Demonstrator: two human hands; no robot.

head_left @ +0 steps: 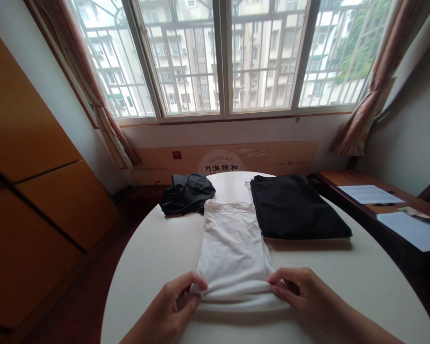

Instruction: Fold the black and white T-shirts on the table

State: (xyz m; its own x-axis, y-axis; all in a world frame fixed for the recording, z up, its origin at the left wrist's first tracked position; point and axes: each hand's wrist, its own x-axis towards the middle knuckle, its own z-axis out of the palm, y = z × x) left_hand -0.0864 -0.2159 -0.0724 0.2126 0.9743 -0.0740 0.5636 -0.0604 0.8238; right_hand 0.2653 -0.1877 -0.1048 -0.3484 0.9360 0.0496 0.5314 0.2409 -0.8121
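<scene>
A white piece of clothing point(232, 239), folded into a long narrow shape, lies on the round white table point(146, 277). At its near left corner, my left hand point(177, 303) pinches the cloth between thumb and fingers. My right hand point(301, 291) grips the near right corner in the same way. Between the two hands the near edge is gathered into soft creases. Which kind of garment it is, I cannot tell.
Dark crumpled cloth point(188, 193) sits at the table's far left. Folded black cloth point(297, 205) lies at the far right. Beyond, a wooden desk point(337, 179) bears paper sheets point(370, 194). A printed cardboard panel point(157, 160) stands below the window point(261, 62).
</scene>
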